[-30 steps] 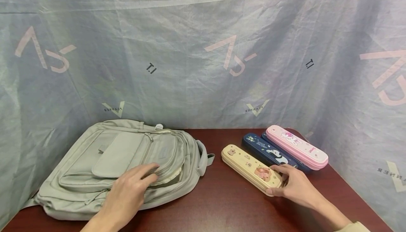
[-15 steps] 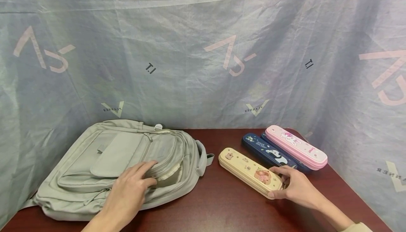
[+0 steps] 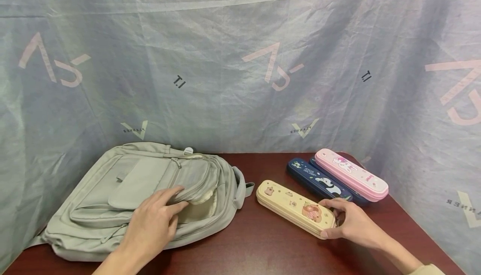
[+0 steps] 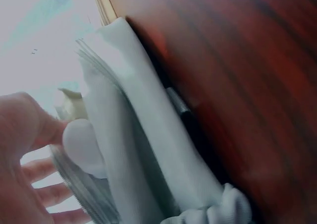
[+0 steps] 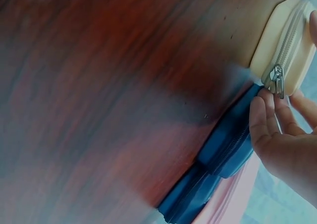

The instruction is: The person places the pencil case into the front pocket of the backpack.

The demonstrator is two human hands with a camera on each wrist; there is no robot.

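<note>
Cream case slides toward the backpack as the pocket mouth is lifted

Over the last second the right hand (image 3: 353, 225) has drawn the cream case (image 3: 294, 208) leftward across the table (image 3: 263, 241), so it now lies lower centre-right of the head view, apart from the blue case (image 3: 319, 182) and pink case (image 3: 351, 174) that stay touching each other at right. Its fingers curl round the case's near end, thumb on the front edge; the right wrist view shows fingertips just beside the zipper pull (image 5: 274, 79). The left hand (image 3: 150, 225), lower left, has raised the front flap of the backpack (image 3: 112, 183) higher, fingers curled under the edge and pinching it, so the pale lining shows. Judging by this, the case is being brought toward the opened pocket.
</note>
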